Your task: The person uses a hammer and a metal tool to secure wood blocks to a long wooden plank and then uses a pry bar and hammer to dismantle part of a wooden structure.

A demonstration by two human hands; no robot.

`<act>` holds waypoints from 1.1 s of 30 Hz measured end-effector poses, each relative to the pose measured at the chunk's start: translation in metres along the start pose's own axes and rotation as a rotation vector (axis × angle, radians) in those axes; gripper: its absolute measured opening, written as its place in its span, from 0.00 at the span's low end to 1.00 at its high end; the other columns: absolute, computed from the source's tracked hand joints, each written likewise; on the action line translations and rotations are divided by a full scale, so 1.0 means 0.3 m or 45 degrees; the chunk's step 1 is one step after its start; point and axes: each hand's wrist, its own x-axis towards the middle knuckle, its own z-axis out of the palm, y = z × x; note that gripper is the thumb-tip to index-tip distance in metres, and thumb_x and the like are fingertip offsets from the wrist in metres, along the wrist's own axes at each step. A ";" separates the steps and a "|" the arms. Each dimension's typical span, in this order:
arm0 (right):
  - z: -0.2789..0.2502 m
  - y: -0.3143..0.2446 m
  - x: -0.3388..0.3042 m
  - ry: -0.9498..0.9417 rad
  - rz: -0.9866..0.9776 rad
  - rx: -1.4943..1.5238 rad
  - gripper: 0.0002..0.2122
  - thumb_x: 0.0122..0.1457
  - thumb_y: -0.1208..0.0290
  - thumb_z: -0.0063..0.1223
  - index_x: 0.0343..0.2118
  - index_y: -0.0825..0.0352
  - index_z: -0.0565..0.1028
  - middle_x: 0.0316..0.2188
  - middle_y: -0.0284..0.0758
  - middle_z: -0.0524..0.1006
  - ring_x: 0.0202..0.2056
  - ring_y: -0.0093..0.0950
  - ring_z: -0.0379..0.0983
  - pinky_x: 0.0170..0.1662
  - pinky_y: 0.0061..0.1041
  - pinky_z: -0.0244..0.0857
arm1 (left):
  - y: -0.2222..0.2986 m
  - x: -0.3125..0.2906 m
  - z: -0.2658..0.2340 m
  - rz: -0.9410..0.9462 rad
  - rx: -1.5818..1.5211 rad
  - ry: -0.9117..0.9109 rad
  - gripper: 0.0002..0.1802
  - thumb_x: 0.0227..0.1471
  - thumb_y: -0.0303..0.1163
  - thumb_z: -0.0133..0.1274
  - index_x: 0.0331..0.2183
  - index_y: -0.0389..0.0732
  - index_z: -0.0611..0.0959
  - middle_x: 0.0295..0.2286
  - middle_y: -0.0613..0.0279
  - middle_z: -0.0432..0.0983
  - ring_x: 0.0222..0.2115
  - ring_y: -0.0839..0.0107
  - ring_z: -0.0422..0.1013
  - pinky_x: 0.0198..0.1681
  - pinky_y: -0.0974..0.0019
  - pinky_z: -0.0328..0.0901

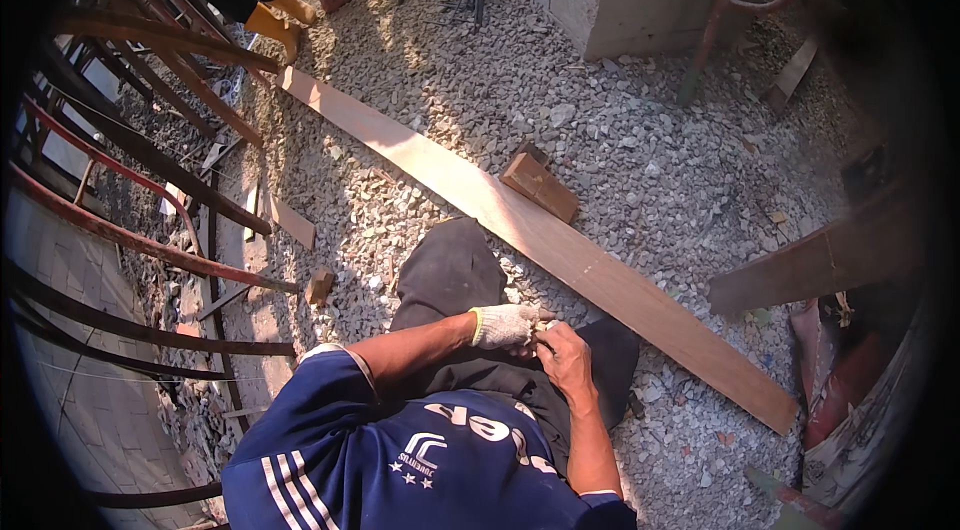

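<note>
My left hand (507,326), in a pale knitted work glove, is over my lap, its fingers meeting those of my right hand. Bare, my right hand (566,360) is closed in a pinch close to the glove's fingertips. Whatever lies between the two hands is too small and covered to make out. Just beyond my knees a long flat wooden plank (600,280) runs diagonally over the gravel, from far left to near right. Against its far edge sits a short brown wooden block (541,186). Neither hand touches the plank.
Grey gravel (640,140) covers the ground. Timber and red metal bars (150,240) crowd the left side. A block wall corner (590,5) stands at the back. Another person's yellow boots (275,25) are at the far left. A broad board (810,265) juts in from the right.
</note>
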 end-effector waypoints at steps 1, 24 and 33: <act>-0.006 0.017 -0.001 -0.009 0.002 0.105 0.07 0.51 0.80 0.62 0.35 0.69 0.81 0.30 0.41 0.77 0.33 0.40 0.78 0.37 0.33 0.71 | -0.006 0.002 -0.006 0.007 -0.033 -0.032 0.41 0.60 0.25 0.52 0.70 0.50 0.58 0.33 0.63 0.76 0.27 0.74 0.73 0.30 0.70 0.70; -0.104 0.023 -0.034 0.157 0.011 0.178 0.05 0.59 0.79 0.57 0.37 0.70 0.74 0.31 0.45 0.74 0.32 0.49 0.74 0.34 0.41 0.68 | 0.155 -0.046 0.177 0.277 0.316 0.463 0.10 0.60 0.33 0.60 0.36 0.35 0.84 0.28 0.63 0.80 0.27 0.75 0.75 0.32 0.71 0.71; -0.539 -0.613 -0.070 0.313 -0.951 0.647 0.16 0.50 0.75 0.69 0.43 0.69 0.82 0.30 0.36 0.79 0.27 0.29 0.79 0.28 0.26 0.74 | 0.592 -0.228 0.152 0.544 0.628 0.691 0.27 0.61 0.45 0.60 0.50 0.31 0.80 0.33 0.61 0.80 0.30 0.76 0.75 0.35 0.70 0.70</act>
